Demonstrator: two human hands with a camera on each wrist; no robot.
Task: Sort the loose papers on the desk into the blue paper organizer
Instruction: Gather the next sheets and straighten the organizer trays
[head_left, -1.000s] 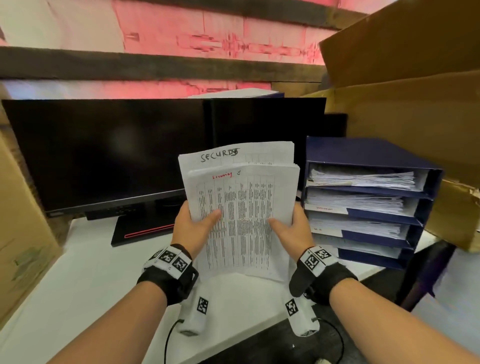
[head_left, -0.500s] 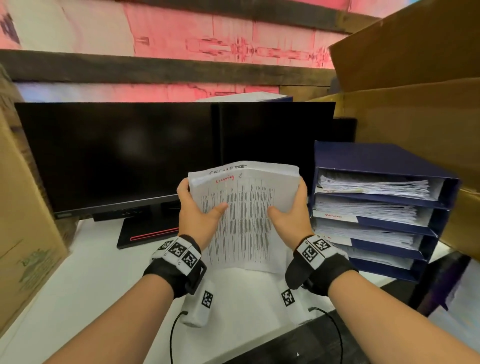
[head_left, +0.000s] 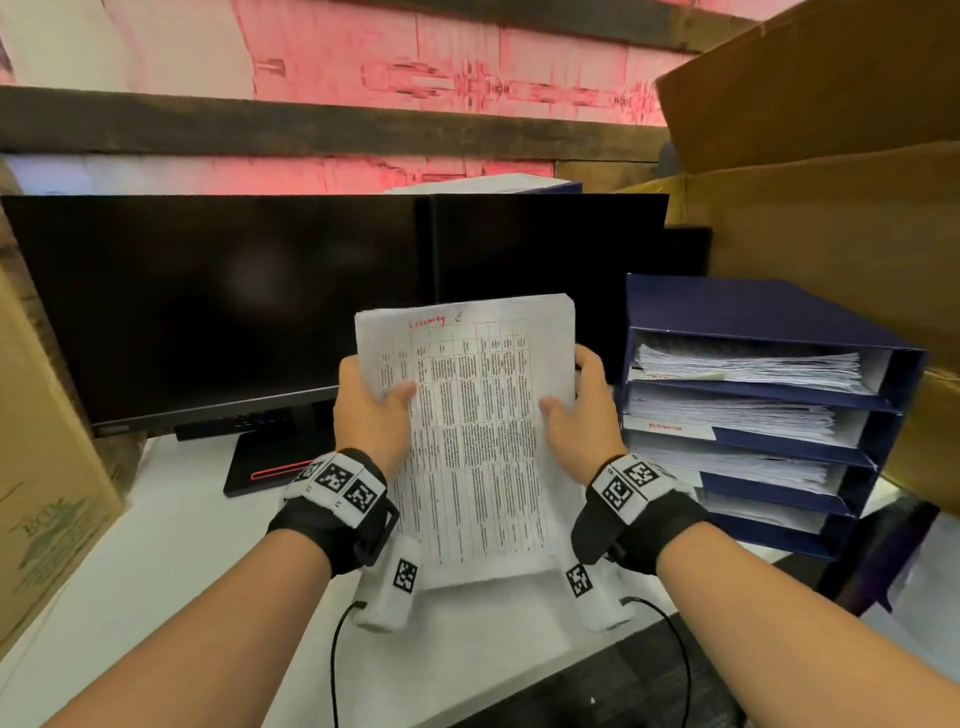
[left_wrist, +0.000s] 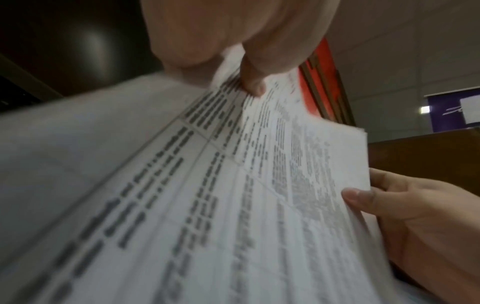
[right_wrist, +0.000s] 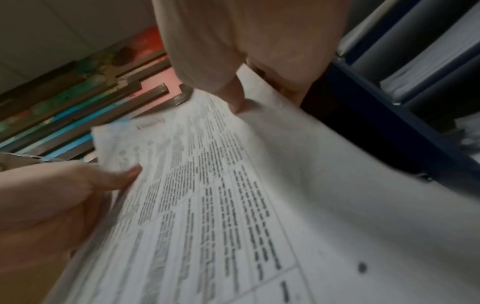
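I hold a stack of printed papers (head_left: 475, 431) upright over the white desk (head_left: 156, 551), its bottom edge near the desk surface. My left hand (head_left: 371, 410) grips the stack's left edge, thumb on the front sheet. My right hand (head_left: 579, 410) grips the right edge the same way. The top sheet carries a table of small text and a red handwritten word. The blue paper organizer (head_left: 763, 410) stands just right of my right hand, its tiers holding piles of paper. Both wrist views show the papers (left_wrist: 233, 195) (right_wrist: 221, 205) close up with a thumb pressed on them.
A dark monitor (head_left: 218, 306) stands behind the papers on its stand (head_left: 270, 462). Cardboard boxes rise at the left (head_left: 47, 467) and behind the organizer at the right (head_left: 831, 171). The desk's front edge runs close under my wrists.
The stack has dropped lower and its sheets are now squared together; the back sheet that stuck out at the top is level with the rest. Both hands slid up the side edges.
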